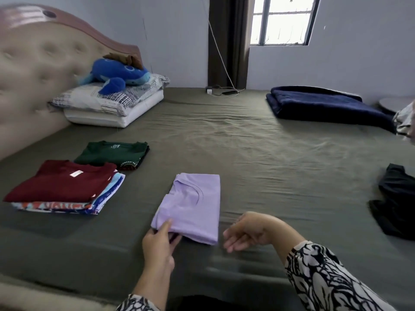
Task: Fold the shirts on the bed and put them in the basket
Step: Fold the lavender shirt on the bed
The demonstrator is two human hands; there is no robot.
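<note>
Lilac shirt, folded: left hand pinches its near corner; right hand hovers beside it, fingers loosely spread.

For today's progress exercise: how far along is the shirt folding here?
Done: a green shirt and a stack topped by a maroon shirt lie folded on the bed. In hand: the left hand pinches the folded purple shirt; the right hand is open beside it. Left: dark clothes lie unfolded, and no basket shows.

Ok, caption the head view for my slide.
Left hand grips the folded lilac shirt on the bed; right hand hovers open beside it.
</note>
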